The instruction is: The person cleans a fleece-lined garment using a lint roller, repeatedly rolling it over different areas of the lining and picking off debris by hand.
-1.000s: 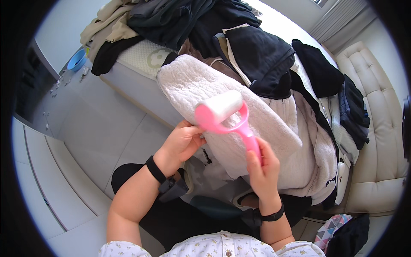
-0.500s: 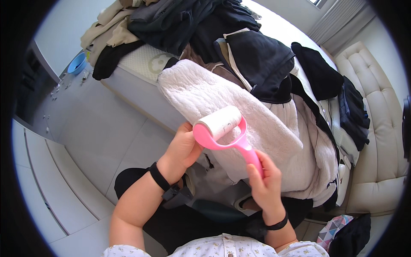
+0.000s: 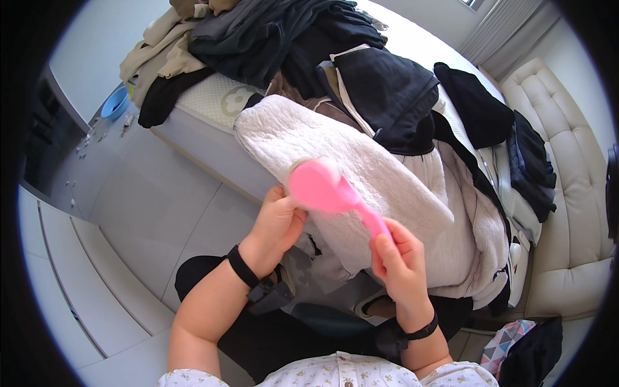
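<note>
My right hand [image 3: 400, 261] is wrapped around the handle of a pink lint roller [image 3: 371, 216]. The roller's head is motion-blurred, and its broad pink side hides most of the white sheet roll. Below the head spreads an off-white fleece garment [image 3: 380, 171], draped over the bed's edge with its dark trim showing at the sides. My left hand [image 3: 277, 222] pinches the near left edge of this fleece, right beside the roller head. Some of the left fingertips are hidden behind the fabric and the roller.
Dark clothes [image 3: 390, 93] and beige ones [image 3: 171, 55] are heaped on the mattress [image 3: 206, 97]. A tufted headboard [image 3: 567, 193] stands at the right. White drawers [image 3: 84, 277] line the left. A blue basin [image 3: 116, 103] sits on the floor near scattered scraps.
My right hand has turned the lint roller, so its pink side now faces up where the white roll showed before. My left hand stays at the fleece edge.
</note>
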`<state>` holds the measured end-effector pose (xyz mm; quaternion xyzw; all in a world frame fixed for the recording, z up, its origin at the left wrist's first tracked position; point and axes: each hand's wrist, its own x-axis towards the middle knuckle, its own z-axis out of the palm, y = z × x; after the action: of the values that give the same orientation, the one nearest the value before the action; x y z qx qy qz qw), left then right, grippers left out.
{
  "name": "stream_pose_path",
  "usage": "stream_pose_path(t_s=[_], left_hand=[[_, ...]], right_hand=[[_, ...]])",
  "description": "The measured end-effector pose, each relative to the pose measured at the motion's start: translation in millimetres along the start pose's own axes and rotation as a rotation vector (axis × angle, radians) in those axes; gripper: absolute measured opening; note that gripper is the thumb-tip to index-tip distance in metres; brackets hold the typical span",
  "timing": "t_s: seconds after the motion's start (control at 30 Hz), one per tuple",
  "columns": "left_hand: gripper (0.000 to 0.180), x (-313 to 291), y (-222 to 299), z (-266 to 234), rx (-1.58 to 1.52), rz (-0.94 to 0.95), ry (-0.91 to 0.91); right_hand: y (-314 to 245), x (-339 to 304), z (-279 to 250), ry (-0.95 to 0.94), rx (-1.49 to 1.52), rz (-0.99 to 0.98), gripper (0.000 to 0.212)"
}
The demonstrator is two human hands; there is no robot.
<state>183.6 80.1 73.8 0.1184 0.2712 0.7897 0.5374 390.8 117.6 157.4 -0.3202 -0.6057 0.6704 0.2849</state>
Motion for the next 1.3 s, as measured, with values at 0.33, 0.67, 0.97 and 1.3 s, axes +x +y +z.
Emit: stream_pose_path(t_s=[0.33, 0.67, 0.97, 1.3], left_hand=[[0.036, -5.7, 0.2, 6.2, 0.015, 0.024, 0.047], [0.04, -1.7, -3.8, 4.3, -0.006, 0.055, 0.026], [0.04, 0.9, 1.3, 9.5, 0.026, 0.078, 0.011], [0.045, 3.4, 2.4, -9.8, 0.151, -0.042, 0.076]], right_hand=[[-1.7, 3.3, -26.2, 0.068, -0.196, -0.171, 0.029], [12.8, 15.0, -17.6, 0.075, -0.644, -0.466, 0.033], [8.4, 20.9, -31.1, 0.116, -0.379, -0.323, 0.029], [-0.3, 30.5, -60.8, 0.375, -0.389, -0.376, 0.029]])
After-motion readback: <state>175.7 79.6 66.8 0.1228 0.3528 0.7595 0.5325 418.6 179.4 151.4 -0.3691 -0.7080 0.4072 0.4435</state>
